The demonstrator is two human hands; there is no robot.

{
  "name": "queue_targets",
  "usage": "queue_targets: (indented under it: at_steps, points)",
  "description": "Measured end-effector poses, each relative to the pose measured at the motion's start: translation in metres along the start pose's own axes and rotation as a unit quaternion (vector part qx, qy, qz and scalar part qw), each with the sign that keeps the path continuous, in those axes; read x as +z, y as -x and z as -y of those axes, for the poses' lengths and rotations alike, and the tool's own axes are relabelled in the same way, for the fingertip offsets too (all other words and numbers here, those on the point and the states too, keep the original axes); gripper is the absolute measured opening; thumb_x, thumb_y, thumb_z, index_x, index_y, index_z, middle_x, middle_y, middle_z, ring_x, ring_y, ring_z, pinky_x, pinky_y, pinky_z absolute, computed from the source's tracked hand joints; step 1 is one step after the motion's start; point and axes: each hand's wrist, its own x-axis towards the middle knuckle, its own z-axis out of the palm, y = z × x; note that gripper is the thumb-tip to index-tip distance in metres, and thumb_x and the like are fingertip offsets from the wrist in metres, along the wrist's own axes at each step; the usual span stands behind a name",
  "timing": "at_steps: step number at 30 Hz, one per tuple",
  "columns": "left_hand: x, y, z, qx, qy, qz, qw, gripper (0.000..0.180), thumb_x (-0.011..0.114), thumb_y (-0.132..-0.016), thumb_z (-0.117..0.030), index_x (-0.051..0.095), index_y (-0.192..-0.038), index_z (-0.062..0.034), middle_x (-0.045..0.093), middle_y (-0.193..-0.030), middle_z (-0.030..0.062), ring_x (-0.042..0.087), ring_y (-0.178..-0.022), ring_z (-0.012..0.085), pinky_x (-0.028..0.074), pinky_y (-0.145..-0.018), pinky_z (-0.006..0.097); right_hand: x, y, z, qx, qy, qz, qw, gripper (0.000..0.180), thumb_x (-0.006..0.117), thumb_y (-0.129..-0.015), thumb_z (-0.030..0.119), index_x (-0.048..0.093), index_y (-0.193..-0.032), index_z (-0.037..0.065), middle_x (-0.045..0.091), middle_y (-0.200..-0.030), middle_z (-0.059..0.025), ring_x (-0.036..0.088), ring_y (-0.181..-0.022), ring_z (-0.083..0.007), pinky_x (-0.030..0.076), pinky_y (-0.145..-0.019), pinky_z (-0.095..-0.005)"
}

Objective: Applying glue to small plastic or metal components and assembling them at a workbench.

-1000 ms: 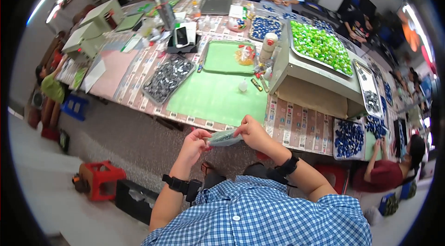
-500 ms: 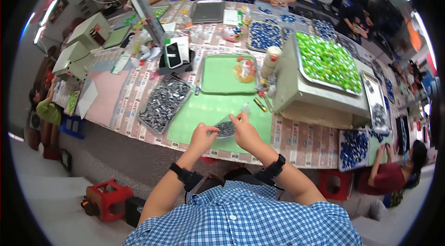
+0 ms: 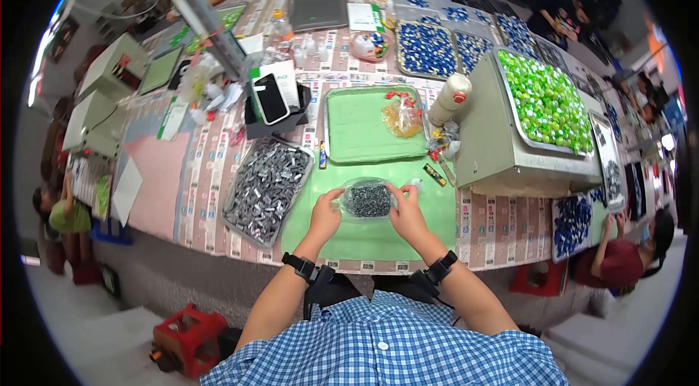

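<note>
A clear plastic bag (image 3: 367, 199) of small dark pieces is stretched between my two hands, over a green mat (image 3: 328, 240). My left hand (image 3: 326, 214) pinches the bag's left side, and my right hand (image 3: 408, 213) grips its right side. To the left of my left hand a metal tray (image 3: 231, 226) holds a heap of dark grey oblong pieces. Beyond the bag lies a green-lined tray (image 3: 349, 124) with a knotted bag of orange bits (image 3: 403, 118) in it.
A metal box (image 3: 502, 160) carries a tray of green beads (image 3: 546, 102) at right. Near it stand a whitish bottle (image 3: 450, 98) and a small black-and-gold tube (image 3: 435, 174). A white phone (image 3: 271, 99) lies at back left. Trays of blue pieces (image 3: 426, 50) and several people are further off.
The bag, earlier gathered and tilted between my fingers, is now spread wide and flatter, with its dark pieces fully in sight. My hands have moved apart and slightly forward.
</note>
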Motion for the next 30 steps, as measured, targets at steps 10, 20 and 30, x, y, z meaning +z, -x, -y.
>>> queue_targets:
  at_steps: [10,20,30]
  points:
    - [-0.029,-0.049,0.022,-0.297,0.662,0.172,0.666,0.016,0.049,-0.074,0.009,0.052,-0.086,-0.0010,0.054,-0.081,0.0077,0.055,-0.076,0.0210,0.048,-0.081,0.036,0.013,-0.015,0.004,0.332,-0.527,-0.149,0.768,0.035,0.043,-0.074,-0.012,0.049,-0.104,0.005,0.056,-0.085,-0.0114,0.058,-0.084,-0.0247,0.050,-0.076,-0.0384]
    - [-0.018,-0.080,0.035,-0.230,0.647,0.184,0.703,0.018,0.052,-0.076,0.010,0.053,-0.081,-0.0067,0.048,-0.067,-0.0007,0.039,-0.054,0.0069,0.034,-0.053,0.021,0.034,-0.018,-0.037,0.361,-0.813,-0.179,0.421,0.021,0.046,-0.080,-0.003,0.048,-0.099,0.007,0.051,-0.073,-0.0046,0.047,-0.060,-0.0172,0.044,-0.060,-0.0306]
    - [-0.012,-0.062,0.023,0.135,-0.031,0.130,0.982,0.012,0.059,-0.073,0.000,0.063,-0.079,-0.0097,0.044,-0.109,0.0072,0.051,-0.084,0.0161,0.045,-0.066,0.027,0.051,-0.008,-0.025,0.420,-0.537,-0.195,0.705,0.024,0.054,-0.086,0.019,0.043,-0.104,0.008,0.050,-0.070,-0.0027,0.046,-0.056,-0.0114,0.040,-0.052,-0.0250]
